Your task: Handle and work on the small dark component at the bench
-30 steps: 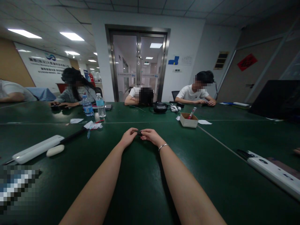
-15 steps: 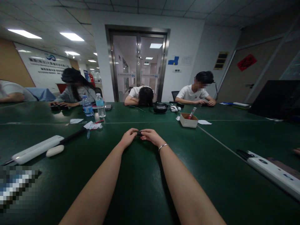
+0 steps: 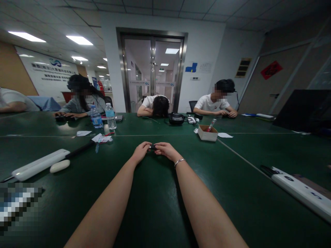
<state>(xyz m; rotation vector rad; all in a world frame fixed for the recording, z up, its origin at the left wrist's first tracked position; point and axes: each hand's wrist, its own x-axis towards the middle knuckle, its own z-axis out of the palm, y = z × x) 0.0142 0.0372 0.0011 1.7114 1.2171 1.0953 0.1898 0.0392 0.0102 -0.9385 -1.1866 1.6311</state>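
Note:
A small black object point(image 3: 152, 147) with a silvery end sits between my two hands, above the green table point(image 3: 155, 193); it may be a USB stick, but it is too small to be sure. My left hand point(image 3: 140, 152) pinches its silvery end with closed fingertips. From the other side, my right hand point(image 3: 167, 151), with a silver bracelet at the wrist, grips the black part between thumb and fingers. The fingers hide much of the object.
Left of my arms lie a white power strip point(image 3: 41, 164), a whitish oval object point(image 3: 60, 166) and paper scraps point(image 3: 102, 138). Two water bottles point(image 3: 110, 116) stand beyond. A small box point(image 3: 207, 133) and another long white strip point(image 3: 302, 189) are on the right. Several people sit across the table.
A silvery end now shows between my left fingertips and the black part, where only black showed before. Both hands stay in nearly the same place.

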